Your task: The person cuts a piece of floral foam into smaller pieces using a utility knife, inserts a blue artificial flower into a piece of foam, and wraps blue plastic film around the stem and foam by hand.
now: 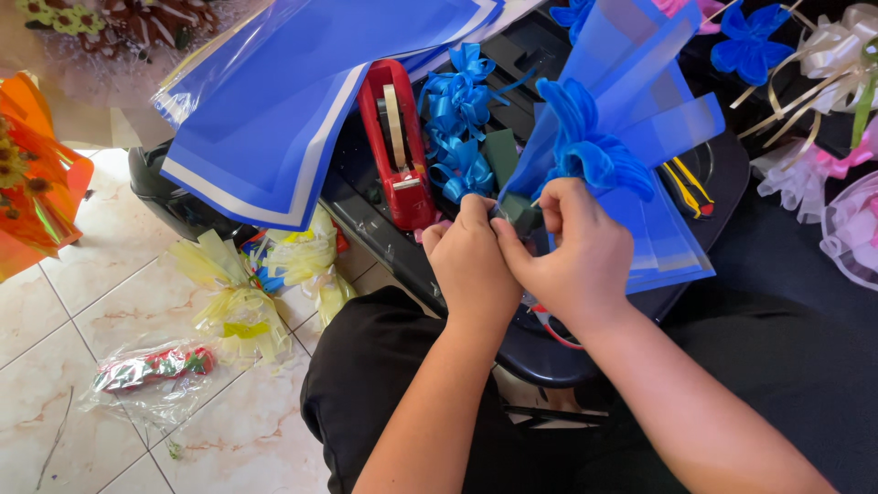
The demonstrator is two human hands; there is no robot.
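Both forearms reach up from six o'clock to the middle of the view. Left hand [471, 261] and right hand [572, 252] meet there, fingers [476, 212] curled narrow, pinching a small dark block [519, 212] at the base of a blue paper wrap [631, 137]. At eleven o'clock, on the black worktop [366, 201], stands a red tape dispenser [396, 146] beside blue ribbon bows [457, 110].
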